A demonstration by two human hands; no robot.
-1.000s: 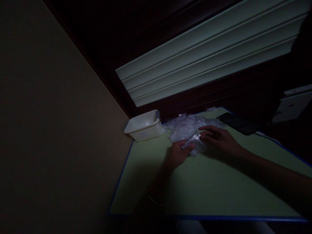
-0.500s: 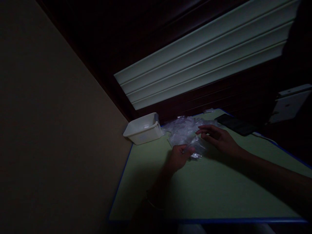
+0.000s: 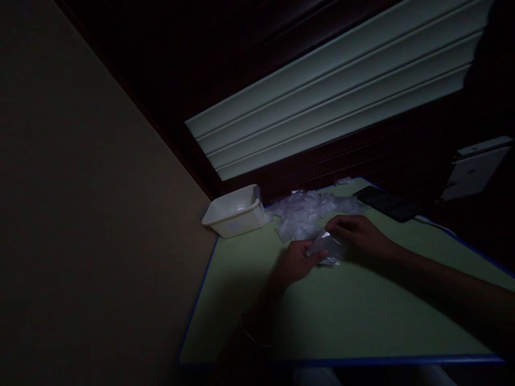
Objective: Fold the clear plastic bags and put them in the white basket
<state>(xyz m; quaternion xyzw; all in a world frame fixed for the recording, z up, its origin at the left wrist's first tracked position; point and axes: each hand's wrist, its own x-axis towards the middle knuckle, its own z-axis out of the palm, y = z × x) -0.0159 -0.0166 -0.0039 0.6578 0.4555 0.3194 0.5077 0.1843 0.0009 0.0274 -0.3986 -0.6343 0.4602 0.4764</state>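
A clear plastic bag (image 3: 332,247) is stretched between my two hands, low over the table. My left hand (image 3: 298,261) grips its near left side, thumb on top. At the bag's upper edge, the fingers of my right hand (image 3: 358,231) are pinched together on the plastic. Just beyond both hands lies a loose pile of clear plastic bags (image 3: 301,212), crumpled and overlapping. The light is dim, so whatever the held bag contains, if anything, cannot be made out.
A white plastic bin (image 3: 237,217) stands at the back left against the wall. A dark tablet or phone (image 3: 388,203) with a white cable (image 3: 434,224) lies at the back right. The green table (image 3: 362,316) has a blue edge; a slatted door panel rises behind it.
My right hand has come down and closed its fingers on the upper edge of the bag; before, they were spread above it. My left hand keeps its grip, almost in place.
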